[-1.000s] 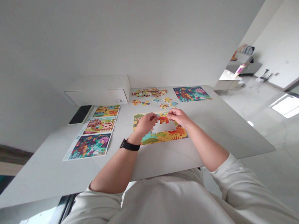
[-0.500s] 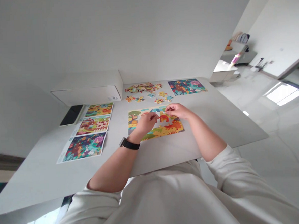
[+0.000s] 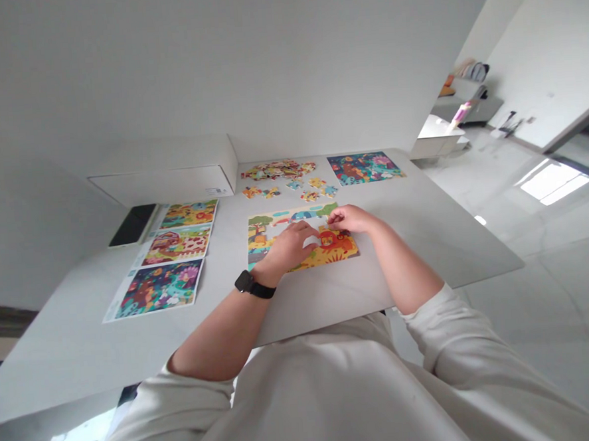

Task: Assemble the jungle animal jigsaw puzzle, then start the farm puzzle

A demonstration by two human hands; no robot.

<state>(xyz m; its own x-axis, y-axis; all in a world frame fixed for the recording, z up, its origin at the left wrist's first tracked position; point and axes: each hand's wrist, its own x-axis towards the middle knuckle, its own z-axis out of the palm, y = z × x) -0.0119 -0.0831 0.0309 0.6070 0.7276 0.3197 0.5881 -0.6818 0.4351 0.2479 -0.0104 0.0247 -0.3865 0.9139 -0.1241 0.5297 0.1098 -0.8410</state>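
A jigsaw puzzle (image 3: 322, 262) with a printed animal scene lies partly assembled on the table. Its red-maned lion face (image 3: 327, 239) shows between my hands, and a pale gap is visible above it. My left hand (image 3: 291, 246), with a dark watch (image 3: 245, 282) on the wrist, rests over the middle of the puzzle; thumb and fingers are apart beside the lion face. At the puzzle's right side, my right hand (image 3: 350, 218) has its fingertips pinched at a puzzle piece, which they mostly cover.
Loose pieces (image 3: 310, 195) and a pile of pieces (image 3: 276, 170) lie behind the puzzle. A dark picture sheet (image 3: 366, 168) is at the back right. On the left are picture cards (image 3: 176, 246), a phone (image 3: 133, 225) and a white box (image 3: 162, 182).
My left hand has let go of a red piece and its fingers have spread. The lion face now shows in the puzzle. My right hand has shifted slightly.
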